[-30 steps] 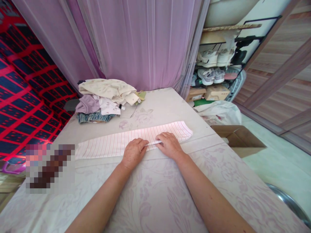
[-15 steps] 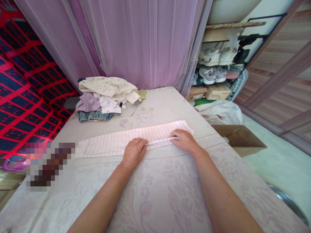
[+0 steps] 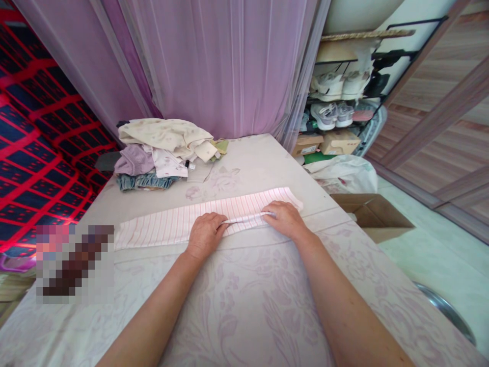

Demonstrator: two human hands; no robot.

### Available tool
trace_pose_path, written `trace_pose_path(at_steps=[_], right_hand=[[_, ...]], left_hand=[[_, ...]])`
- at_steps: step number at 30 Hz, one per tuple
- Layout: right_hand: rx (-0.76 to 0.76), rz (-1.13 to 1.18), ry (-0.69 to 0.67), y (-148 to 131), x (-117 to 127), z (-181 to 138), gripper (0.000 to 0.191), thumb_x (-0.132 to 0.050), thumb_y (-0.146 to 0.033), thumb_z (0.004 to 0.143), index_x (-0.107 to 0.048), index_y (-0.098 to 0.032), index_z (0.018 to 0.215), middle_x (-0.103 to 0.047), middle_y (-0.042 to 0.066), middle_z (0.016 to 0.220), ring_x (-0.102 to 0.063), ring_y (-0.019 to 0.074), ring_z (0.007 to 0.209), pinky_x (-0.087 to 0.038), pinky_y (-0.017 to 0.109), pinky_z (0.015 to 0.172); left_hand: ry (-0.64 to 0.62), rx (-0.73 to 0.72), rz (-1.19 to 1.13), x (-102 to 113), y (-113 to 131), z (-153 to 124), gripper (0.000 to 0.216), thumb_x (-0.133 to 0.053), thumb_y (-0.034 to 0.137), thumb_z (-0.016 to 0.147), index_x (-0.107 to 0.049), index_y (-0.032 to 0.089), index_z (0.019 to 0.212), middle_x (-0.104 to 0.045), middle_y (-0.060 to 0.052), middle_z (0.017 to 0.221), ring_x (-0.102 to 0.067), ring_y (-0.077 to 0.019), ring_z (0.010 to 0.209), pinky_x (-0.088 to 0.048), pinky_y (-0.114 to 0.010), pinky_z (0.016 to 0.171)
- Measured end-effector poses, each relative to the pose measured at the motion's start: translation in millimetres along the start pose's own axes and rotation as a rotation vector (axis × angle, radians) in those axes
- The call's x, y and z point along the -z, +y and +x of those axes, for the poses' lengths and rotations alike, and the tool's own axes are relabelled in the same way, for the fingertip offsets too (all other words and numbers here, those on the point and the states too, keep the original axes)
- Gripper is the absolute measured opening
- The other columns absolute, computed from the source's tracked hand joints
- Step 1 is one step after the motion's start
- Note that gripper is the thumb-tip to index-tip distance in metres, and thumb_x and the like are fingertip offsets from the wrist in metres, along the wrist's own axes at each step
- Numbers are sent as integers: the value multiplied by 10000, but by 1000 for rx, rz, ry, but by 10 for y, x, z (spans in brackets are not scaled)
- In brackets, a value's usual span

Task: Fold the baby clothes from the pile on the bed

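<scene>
A long pink-and-white striped cloth [image 3: 171, 224] lies folded flat across the bed [image 3: 248, 306]. My left hand [image 3: 204, 234] rests on its near edge at the middle, fingers curled and pinching the fold. My right hand [image 3: 286, 220] is further right on the same edge, near the cloth's right end, fingers also pinched on it. A raised white edge of the cloth runs between the two hands.
A pile of folded clothes [image 3: 160, 153] sits at the bed's far left. Purple curtains [image 3: 229, 66] hang behind. To the right are a shoe rack [image 3: 340, 97], a white plastic bag [image 3: 344, 173], an open cardboard box [image 3: 370, 216] and a metal basin [image 3: 446, 316].
My right hand slid rightward along the cloth's near edge, away from my left hand, which stayed in place. The edge between them is now stretched out.
</scene>
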State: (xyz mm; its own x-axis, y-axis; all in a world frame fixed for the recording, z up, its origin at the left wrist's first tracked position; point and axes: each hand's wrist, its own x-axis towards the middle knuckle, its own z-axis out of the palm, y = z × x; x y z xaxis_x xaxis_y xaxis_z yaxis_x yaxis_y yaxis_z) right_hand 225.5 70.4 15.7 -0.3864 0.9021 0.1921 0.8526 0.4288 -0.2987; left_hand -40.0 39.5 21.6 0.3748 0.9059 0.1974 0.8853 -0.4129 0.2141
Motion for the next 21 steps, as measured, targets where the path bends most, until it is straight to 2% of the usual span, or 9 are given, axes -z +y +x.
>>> trace_pose_path(at_steps=[6,9,12,16,21], right_hand=[[-43,-32,22,-79,-31,19,203,-520,-301,876,-675,-227,983,-698,35,945,-603,178,896,-365,283,778],[-34,-15,24,-88,-46,27,196,-506,-302,890,-671,-224,960,-699,33,916,-601,177,884,-360,281,783],[-51,-18,42,-90,-79,35,185,-508,-304,892,-672,-223,917,-698,31,892,-600,178,873,-358,283,784],[-100,-40,61,-91,-127,38,187,-512,-313,889,-672,-231,941,-704,33,927,-605,187,882,-358,295,780],[-123,-20,102,-92,-146,33,230,-484,-300,905,-658,-235,1040,-711,37,999,-612,188,920,-361,301,803]], left_hand=[[-59,139,56,120,-88,229,154,-470,231,906,-592,212,996,-670,-43,883,-611,-211,854,-452,-307,737],[-64,69,63,105,-127,264,169,-468,155,878,-623,212,909,-671,-52,940,-608,-207,908,-465,-308,790],[-29,-26,54,68,-120,219,185,-509,121,835,-670,211,849,-624,-69,1182,-574,-230,1066,-445,-356,909],[19,-43,77,37,-59,128,240,-521,198,859,-679,242,1033,-549,-73,1323,-511,-272,1189,-407,-442,979],[-64,6,93,63,-91,152,336,-470,156,870,-614,233,1163,-643,-57,1190,-589,-236,1076,-443,-391,938]])
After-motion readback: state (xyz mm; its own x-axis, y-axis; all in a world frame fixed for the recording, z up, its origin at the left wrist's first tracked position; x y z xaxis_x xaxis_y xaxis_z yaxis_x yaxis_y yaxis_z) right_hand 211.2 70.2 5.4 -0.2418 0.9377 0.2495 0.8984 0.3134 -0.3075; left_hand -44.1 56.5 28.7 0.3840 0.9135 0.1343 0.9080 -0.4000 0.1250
